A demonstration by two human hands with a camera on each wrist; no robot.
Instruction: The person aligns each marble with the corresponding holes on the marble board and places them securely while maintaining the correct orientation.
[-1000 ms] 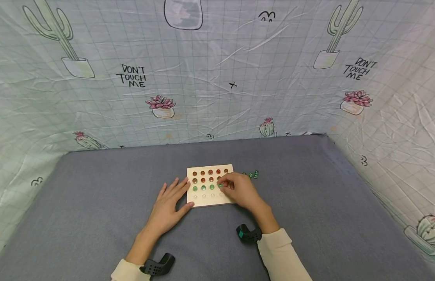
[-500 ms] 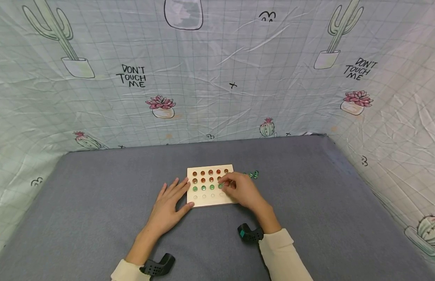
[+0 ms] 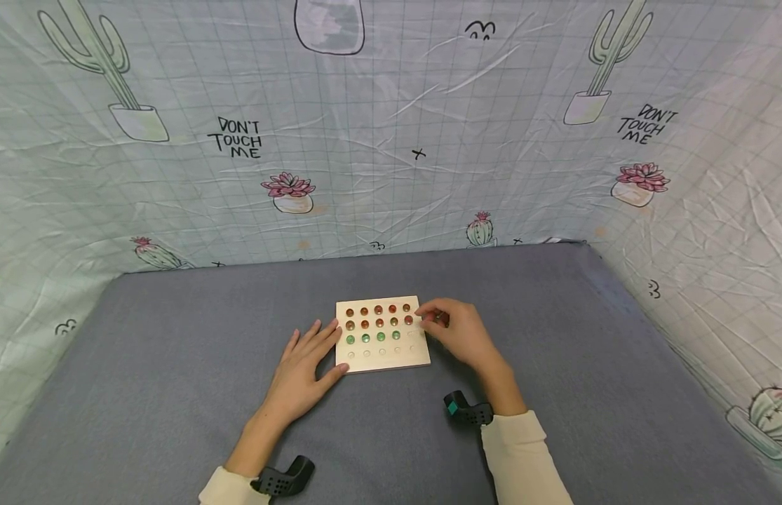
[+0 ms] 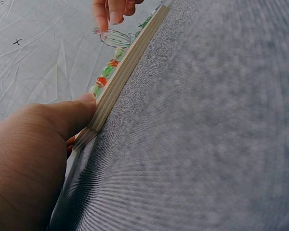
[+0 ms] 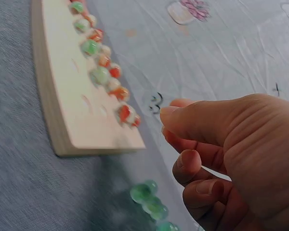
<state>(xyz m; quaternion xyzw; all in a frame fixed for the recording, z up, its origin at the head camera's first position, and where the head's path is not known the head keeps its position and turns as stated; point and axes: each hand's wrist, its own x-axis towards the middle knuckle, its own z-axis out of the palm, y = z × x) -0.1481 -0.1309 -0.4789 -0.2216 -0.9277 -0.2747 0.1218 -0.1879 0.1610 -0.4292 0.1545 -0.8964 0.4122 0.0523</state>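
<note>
A pale wooden board (image 3: 391,360) with rows of round hollows lies flat. Red and orange marbles (image 3: 379,309) fill its two far rows. Green marbles (image 3: 381,337) sit in the third row, whose rightmost hollow is bare like the whole near row. My left hand (image 3: 304,372) rests at the board's left side with straight fingers, the thumb (image 4: 79,113) against the near corner. Off the right edge hovers my right hand (image 3: 460,333), fingers bent loosely, nothing visible between thumb and forefinger. Loose green marbles (image 5: 154,208) lie beyond the board's edge, hidden behind that hand in the head view.
Grey cloth (image 3: 176,393) covers the table. A white curtain (image 3: 391,175) printed with cacti hangs behind and along both sides. Each wrist wears a black bracket, one at the left wrist (image 3: 283,478) and one at the right wrist (image 3: 469,409).
My right hand has let go of the green marble in the third row and moved right, off the board towards the loose marbles. The left hand has stayed put.
</note>
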